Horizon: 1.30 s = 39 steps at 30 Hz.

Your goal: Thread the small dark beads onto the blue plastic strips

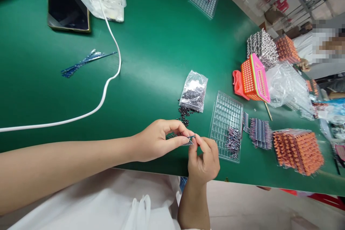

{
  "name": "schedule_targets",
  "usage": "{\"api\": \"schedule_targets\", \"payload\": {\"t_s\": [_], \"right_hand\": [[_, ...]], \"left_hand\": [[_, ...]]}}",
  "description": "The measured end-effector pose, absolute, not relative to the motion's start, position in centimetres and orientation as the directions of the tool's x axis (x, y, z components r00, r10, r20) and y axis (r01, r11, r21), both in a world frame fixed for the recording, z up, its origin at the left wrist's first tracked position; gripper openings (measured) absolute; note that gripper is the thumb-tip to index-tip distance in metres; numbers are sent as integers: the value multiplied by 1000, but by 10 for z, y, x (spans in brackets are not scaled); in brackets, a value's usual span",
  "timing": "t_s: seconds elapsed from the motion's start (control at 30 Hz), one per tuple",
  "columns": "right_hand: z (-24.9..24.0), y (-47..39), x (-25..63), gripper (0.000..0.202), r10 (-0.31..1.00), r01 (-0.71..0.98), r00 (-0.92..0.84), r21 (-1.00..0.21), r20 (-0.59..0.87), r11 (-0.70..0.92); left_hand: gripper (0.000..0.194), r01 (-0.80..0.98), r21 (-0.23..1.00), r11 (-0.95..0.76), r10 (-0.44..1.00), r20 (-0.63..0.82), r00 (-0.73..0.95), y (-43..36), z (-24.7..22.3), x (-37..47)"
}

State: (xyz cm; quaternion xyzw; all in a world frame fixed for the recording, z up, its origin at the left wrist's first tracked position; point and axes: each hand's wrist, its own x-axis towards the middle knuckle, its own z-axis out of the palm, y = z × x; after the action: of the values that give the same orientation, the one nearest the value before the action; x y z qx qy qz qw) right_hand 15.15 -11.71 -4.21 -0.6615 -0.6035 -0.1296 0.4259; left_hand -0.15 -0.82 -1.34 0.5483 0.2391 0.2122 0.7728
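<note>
My left hand [159,139] pinches a thin blue comb-like strip [185,143] between thumb and fingers, above the front of the green table. My right hand [204,160] is closed in a pinch at the strip's right end; whatever its fingertips hold is too small to make out. Just beyond my hands lie loose dark beads [185,114], spilled by a clear plastic bag [193,91] with more of them inside. To the right of my right hand is a clear compartment tray [222,115], with a heap of small pink-and-blue pieces [233,140] at its near right part.
A white cable [104,95] crosses the table's left side, near more blue strips [83,63] and a phone [66,7]. At right are orange stacked pieces [298,152], striped strips [260,133] and an orange basket [250,77]. Another tray [207,5] lies far off; a person is at far right.
</note>
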Motion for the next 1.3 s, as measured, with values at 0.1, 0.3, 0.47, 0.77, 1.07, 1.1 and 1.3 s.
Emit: {"api": "schedule_targets", "payload": {"t_s": [0.1,0.3,0.47,0.77,1.07,1.1,1.3], "right_hand": [[-42,-118,151,26,670,896,255,-430,697,106],[-39,-119,147,16,700,711,428,-691,571,130],[-37,-119,145,8,748,587,498,-805,440,83],[-37,-120,146,7,753,584,496,-807,433,80],[-37,-119,146,7,757,580,495,-811,427,78],[-37,-119,146,8,758,567,496,-819,424,88],[-37,-120,146,6,768,548,497,-832,405,84]], "left_hand": [[15,-68,882,466,565,-238,790,-7,-12,1],[18,-45,839,543,575,-332,748,-3,-9,4],[18,-22,858,514,588,-334,737,-4,-8,5],[17,-8,873,488,595,-326,735,-5,-9,5],[17,-15,876,482,590,-312,745,-5,-11,5],[17,-17,878,478,590,-306,747,-5,-11,5],[15,-17,894,448,592,-283,754,-5,-11,4]]}}
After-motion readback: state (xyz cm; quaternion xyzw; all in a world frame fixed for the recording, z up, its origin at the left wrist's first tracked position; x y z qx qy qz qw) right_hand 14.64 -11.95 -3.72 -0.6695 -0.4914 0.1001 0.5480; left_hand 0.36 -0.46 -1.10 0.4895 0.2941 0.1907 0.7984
